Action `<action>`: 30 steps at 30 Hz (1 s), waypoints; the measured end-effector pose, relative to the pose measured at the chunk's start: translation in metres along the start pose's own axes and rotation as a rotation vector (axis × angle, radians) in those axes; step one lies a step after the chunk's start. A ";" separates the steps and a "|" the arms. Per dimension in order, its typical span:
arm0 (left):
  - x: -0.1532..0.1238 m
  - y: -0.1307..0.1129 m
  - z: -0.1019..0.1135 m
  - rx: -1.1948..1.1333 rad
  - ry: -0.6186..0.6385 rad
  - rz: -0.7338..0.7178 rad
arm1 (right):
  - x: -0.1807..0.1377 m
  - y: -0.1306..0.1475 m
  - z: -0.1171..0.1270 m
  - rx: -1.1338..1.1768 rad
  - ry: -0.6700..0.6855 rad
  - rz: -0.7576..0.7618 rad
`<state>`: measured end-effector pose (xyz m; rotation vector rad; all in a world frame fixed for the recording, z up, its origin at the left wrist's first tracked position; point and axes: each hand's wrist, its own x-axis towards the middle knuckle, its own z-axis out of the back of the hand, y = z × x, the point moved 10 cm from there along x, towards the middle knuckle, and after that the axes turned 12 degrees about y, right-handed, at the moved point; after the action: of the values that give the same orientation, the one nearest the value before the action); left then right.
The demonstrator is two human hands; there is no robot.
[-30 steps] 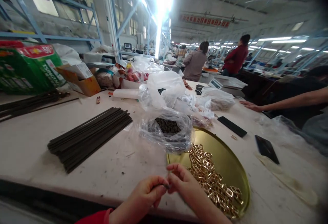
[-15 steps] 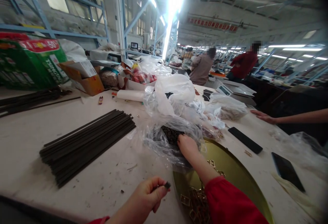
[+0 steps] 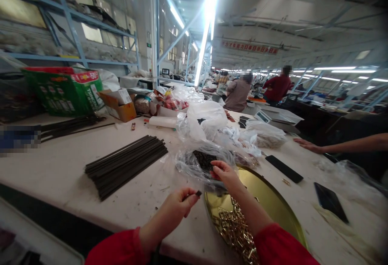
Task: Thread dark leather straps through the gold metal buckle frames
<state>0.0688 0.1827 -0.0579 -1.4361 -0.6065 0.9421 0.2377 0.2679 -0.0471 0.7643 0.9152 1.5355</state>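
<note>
- Two hands in red sleeves work at the near edge of the white worktop (image 3: 60, 172).
- The left hand (image 3: 177, 204) hovers over the worktop with its fingers curled, thumb and forefinger pinching a small dark piece (image 3: 198, 193) that sticks out at the fingertips.
- The right hand (image 3: 226, 174) reaches forward with its fingers bent at the mouth of a clear plastic bag (image 3: 189, 164); whether it grips anything I cannot tell.
- That bag lies just beyond the far rim of a round gold tray (image 3: 273, 200) and holds a heap of small dark pieces (image 3: 204, 159).
- A pile of gold square buckles (image 3: 233, 228) lies in the near part of the tray, beside the right forearm.
- A bundle of long dark strips (image 3: 127, 164) lies flat on the worktop to the left, well apart from both hands.
- More plastic bags (image 3: 206, 115) are heaped behind, and two flat black pieces (image 3: 285, 169) lie to the right of the tray.
- A co-worker's hand (image 3: 307, 145) rests flat on the far right of the worktop.
- A green carton (image 3: 65, 91) stands at the back left.
</note>
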 end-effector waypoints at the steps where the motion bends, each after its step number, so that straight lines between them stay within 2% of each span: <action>1: 0.001 -0.009 0.002 0.054 -0.012 -0.021 | -0.011 0.004 -0.006 0.126 0.030 0.005; 5: 0.004 -0.050 0.002 0.304 -0.068 -0.143 | -0.056 0.016 -0.038 0.801 0.159 -0.048; 7: 0.004 -0.059 -0.003 0.355 -0.065 -0.190 | -0.071 0.023 -0.046 0.931 0.190 -0.070; 10: 0.006 -0.050 -0.011 0.313 -0.031 -0.153 | -0.083 0.028 -0.046 0.870 0.171 -0.064; 14: 0.008 -0.028 -0.017 0.201 0.012 -0.053 | -0.087 0.028 -0.036 0.626 0.090 0.001; 18: 0.009 -0.026 -0.016 0.145 0.014 -0.026 | -0.087 0.028 -0.031 0.431 0.042 0.070; 24: 0.004 -0.037 -0.012 0.279 -0.042 -0.090 | -0.091 0.020 -0.044 0.360 0.113 0.044; 30: -0.005 -0.043 -0.022 0.514 -0.044 -0.139 | -0.101 0.027 -0.045 0.219 0.126 0.074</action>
<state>0.0920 0.1717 -0.0171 -0.9057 -0.4465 0.9376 0.2008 0.1605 -0.0439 0.8724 1.1737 1.5788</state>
